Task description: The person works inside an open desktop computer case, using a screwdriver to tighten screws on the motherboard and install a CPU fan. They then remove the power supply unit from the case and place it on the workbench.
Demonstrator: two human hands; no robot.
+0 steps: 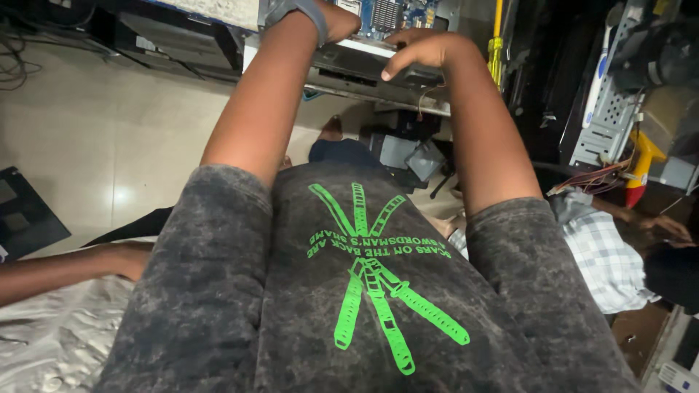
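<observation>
Clearly both hands are busy at the open computer case, a grey metal box that lies at the top of the view, above the pale tiled floor, with a blue circuit board inside it near its far side. The right hand lies on the near rim of the case with its fingers curled down over the metal edge, so it seems to grasp this rim. The left hand, with a dark strap around the wrist, reaches over the same rim closer to the left corner, but its fingers are cut off by the top of the picture, so I cannot tell if they are clenched or released. To my judgement the step in hand is to hold or shift the case, and to do it well both hands should take the folded metal rim only and keep away from the board and from the thin loose wires that hang under the right wrist. It is better to move the case level and slowly, because sheet metal edges can be sharp. A yellow-handled screwdriver stands just beside the right corner of the case, and another person in a checked shirt works near, at the right, so some room should be kept on that side.
</observation>
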